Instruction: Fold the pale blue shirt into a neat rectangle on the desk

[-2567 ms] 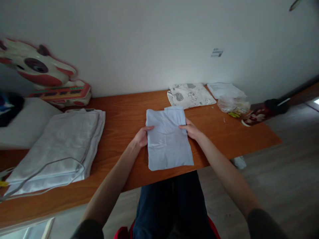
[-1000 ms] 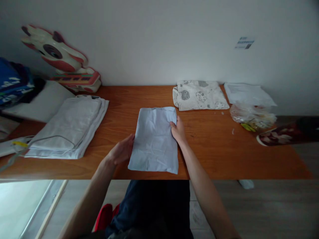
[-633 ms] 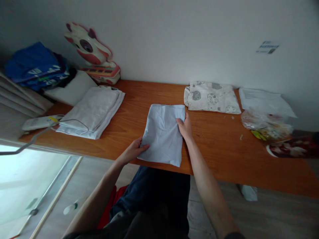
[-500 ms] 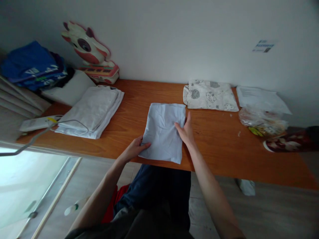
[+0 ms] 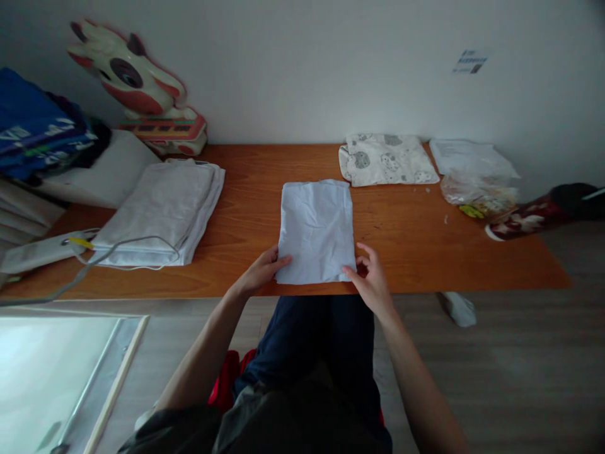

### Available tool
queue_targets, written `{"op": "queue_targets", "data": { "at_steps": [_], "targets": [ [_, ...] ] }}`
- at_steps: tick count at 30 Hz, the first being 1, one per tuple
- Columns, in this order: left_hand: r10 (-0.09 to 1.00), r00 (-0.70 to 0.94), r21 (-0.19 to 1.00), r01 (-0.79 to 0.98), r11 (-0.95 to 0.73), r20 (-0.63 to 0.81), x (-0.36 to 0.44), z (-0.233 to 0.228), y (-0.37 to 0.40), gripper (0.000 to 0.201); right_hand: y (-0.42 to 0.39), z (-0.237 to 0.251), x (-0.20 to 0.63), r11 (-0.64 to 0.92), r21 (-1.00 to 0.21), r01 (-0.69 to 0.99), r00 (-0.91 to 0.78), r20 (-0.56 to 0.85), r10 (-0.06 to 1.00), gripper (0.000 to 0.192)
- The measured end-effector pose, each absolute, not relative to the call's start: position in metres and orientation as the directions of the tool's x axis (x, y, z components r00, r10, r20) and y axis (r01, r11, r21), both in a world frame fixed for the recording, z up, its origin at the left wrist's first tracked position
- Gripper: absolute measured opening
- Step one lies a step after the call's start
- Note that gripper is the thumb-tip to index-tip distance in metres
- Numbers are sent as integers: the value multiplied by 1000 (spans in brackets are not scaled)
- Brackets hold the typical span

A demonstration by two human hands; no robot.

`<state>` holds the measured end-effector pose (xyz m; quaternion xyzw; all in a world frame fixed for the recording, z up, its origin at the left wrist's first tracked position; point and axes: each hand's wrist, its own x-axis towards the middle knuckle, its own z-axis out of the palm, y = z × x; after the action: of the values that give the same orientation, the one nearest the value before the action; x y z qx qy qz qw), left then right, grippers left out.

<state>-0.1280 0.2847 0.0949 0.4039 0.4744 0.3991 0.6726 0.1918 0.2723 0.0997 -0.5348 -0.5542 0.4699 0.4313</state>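
Note:
A folded white cloth [image 5: 316, 230] lies flat on the wooden table, close to its front edge. It is roughly rectangular, with soft creases across the middle. My left hand [image 5: 263, 270] grips its lower left edge, thumb on top and fingers tucked underneath. At the lower right corner my right hand [image 5: 371, 277] has its thumb on the cloth, with curled fingers beside the edge; the index finger stands off the fabric. Those fingertips are partly hidden.
Left on the table [image 5: 250, 221] are a stack of folded white fabric [image 5: 155, 205], a power strip [image 5: 45, 250] with a grey cable and a cow-shaped toy keyboard [image 5: 161, 126]. Patterned fabric [image 5: 390, 161], a plastic bag [image 5: 479, 192] and a dark red tumbler [image 5: 534, 214] stand right.
My right hand has slid down from the cloth's right side to its lower right corner. The cloth now lies straighter to the table edge. The view has turned slightly right.

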Motion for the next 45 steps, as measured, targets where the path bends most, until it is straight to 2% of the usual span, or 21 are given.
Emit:
{"op": "queue_targets", "data": {
  "at_steps": [4, 7, 10, 13, 15, 19, 23, 25, 27, 29, 31, 33, 37, 39, 41, 45],
  "targets": [
    [901, 257, 913, -122, 389, -349, -137, 98, 280, 58, 278, 102, 196, -57, -997, 45, -78, -60, 995, 65],
    [893, 262, 907, -114, 405, -365, -142, 99, 278, 65, 278, 102, 203, -180, -983, 31, -138, -183, 973, 69],
    [898, 249, 911, -108, 398, -363, -141, 100, 279, 66, 279, 106, 204, -268, -961, 64, -113, -273, 955, 75],
    [912, 232, 923, -108, 370, -338, -137, 99, 279, 65, 284, 112, 199, -274, -949, 154, -144, -296, 944, 93],
    [920, 229, 922, -149, 356, -318, -137, 98, 278, 64, 287, 112, 197, -270, -944, 189, -177, -304, 936, 96],
    [884, 304, 869, -239, 432, -355, -145, 93, 275, 64, 287, 106, 203, -226, -963, 149, -186, -252, 950, 92],
    [850, 373, 868, -184, 461, -372, -149, 97, 279, 63, 285, 113, 205, -49, -947, 319, -82, -79, 994, 83],
    [868, 366, 873, -226, 432, -335, -144, 104, 284, 61, 290, 118, 198, 12, -941, 339, -85, -18, 996, 84],
    [887, 351, 845, -334, 419, -301, -136, 111, 290, 59, 298, 119, 190, -10, -978, 207, -134, -39, 990, 94],
    [864, 390, 766, -431, 476, -318, -131, 115, 296, 57, 307, 116, 183, -108, -994, 15, -175, -109, 979, 99],
    [805, 476, 669, -473, 574, -355, -129, 114, 302, 57, 314, 111, 181, -194, -973, -127, -165, -172, 971, 95],
    [758, 534, 601, -484, 637, -374, -129, 111, 308, 61, 318, 107, 186, -240, -949, -202, -165, -209, 964, 82],
    [696, 577, 549, -446, 707, -428, -128, 105, 317, 64, 322, 103, 198, -385, -887, -257, -311, -301, 901, 57],
    [669, 587, 518, -436, 736, -455, -126, 103, 321, 62, 324, 104, 201, -410, -875, -258, -333, -318, 888, 49],
    [659, 603, 489, -451, 746, -449, -125, 101, 323, 59, 323, 106, 200, -364, -894, -261, -332, -271, 904, 51],
    [690, 607, 476, -507, 719, -395, -122, 98, 323, 62, 321, 111, 199, -297, -922, -248, -333, -207, 920, 76]
  ]
}}
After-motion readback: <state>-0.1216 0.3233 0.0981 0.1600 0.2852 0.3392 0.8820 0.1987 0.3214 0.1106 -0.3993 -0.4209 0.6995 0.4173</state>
